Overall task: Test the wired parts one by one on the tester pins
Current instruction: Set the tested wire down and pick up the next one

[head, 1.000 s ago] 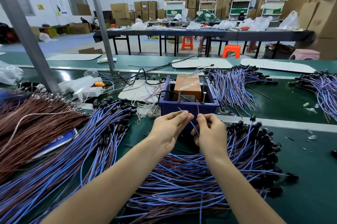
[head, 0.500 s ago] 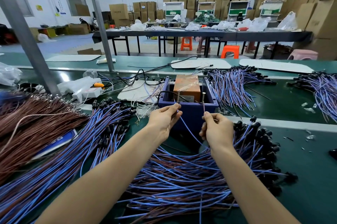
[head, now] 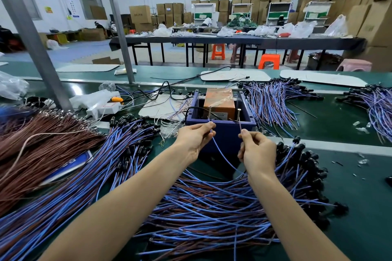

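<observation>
left hand point(head: 195, 139) and right hand point(head: 257, 150) each pinching
glossy blue wire point(head: 222, 154) in the left, thin brown lead point(head: 240, 126) in the right, beneath upright metal pins point(head: 239, 114) of the boxy purple tester point(head: 224, 133).

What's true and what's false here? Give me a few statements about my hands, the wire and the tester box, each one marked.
1. The left hand and right hand each pinch an end of the wired part near the tester pins. True.
2. The tester box is red. False: it is dark blue, with an orange block inside.
3. The wired part sags between the hands. True.
4. The brown wire pile lies on the right. False: it lies on the left.
</observation>
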Demonstrator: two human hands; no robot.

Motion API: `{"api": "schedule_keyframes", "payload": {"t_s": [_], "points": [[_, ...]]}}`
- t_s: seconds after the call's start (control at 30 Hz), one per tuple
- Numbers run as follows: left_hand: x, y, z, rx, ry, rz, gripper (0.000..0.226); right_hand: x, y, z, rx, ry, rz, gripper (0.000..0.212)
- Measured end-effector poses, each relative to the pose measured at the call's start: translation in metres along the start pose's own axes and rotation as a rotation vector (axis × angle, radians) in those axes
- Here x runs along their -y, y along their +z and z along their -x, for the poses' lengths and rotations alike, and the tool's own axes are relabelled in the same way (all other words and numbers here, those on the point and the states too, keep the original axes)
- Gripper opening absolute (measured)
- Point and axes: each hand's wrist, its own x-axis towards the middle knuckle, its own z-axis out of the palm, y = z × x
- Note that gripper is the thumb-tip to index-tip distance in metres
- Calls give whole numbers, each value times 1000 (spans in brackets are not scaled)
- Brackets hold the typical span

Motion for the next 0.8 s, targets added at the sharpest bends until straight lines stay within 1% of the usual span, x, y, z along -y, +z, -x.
{"api": "schedule_keyframes", "payload": {"t_s": [0.43,0.5,0.57,0.63,0.7,0.73,0.8], "points": [[-3,-4,1,30,-11,-11,9,2,-1,4,33,-40,9,23],[-5,-6,4,57,-2,8,11,3,-2,8,112,-96,89,22],[-11,-13,8,81,37,21,15,3,-3,16,275,-161,210,17],[-22,-29,11,96,113,-35,19,1,-6,25,452,-215,359,13],[-37,-54,13,64,228,-224,19,-1,-8,32,590,-265,523,13],[-45,-68,12,9,321,-426,17,-3,-10,35,649,-290,606,14],[-58,-100,10,-150,544,-1048,12,-4,-10,40,742,-324,705,18]]}}
